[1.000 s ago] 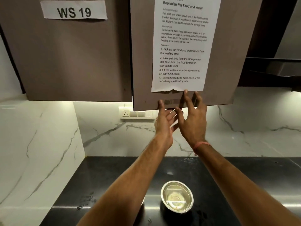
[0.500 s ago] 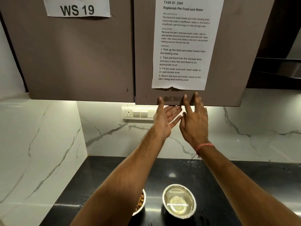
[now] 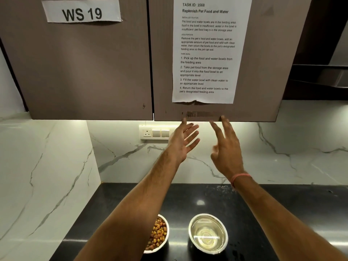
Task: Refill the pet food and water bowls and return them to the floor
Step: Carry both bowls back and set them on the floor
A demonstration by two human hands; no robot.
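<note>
Left hand (image 3: 183, 142): raised in front of the marble backsplash (image 3: 122, 153), palm turned right, fingers straight and spread, grasping nothing; thumb tip reached the lower edge of the right cabinet door (image 3: 263, 72), contact not certain.
Right hand (image 3: 227, 147): raised beside the left, back toward the camera, fingers loose and spread, released, holding nothing; fingertips blurred, near the door's lower edge; pink band (image 3: 240, 178) on the wrist.
Gap between hands: apart, not touching.
Food bowl (image 3: 160, 235): stood on the black countertop (image 3: 291, 213), near, left of the water bowl; brown and yellow kibble inside; left part hidden behind the left forearm.
Water bowl (image 3: 208, 233): steel, just right of the food bowl, clear water inside; fully visible, apart from both hands.
Task sheet (image 3: 209, 51): taped to the right cabinet door; top cut off by the frame, bottom edge torn; small headings hard to read.
Tape residue (image 3: 199, 114): smeared strip under the sheet, just above the fingertips.
WS 19 label (image 3: 82, 11): on the left cabinet door (image 3: 75, 72).
Socket panel (image 3: 156, 133): on the backsplash, right end covered by the left hand.
Far right: dark shelf or hood (image 3: 320, 78), cut off, shape unclear.
Countertop near edge: out of frame.
</note>
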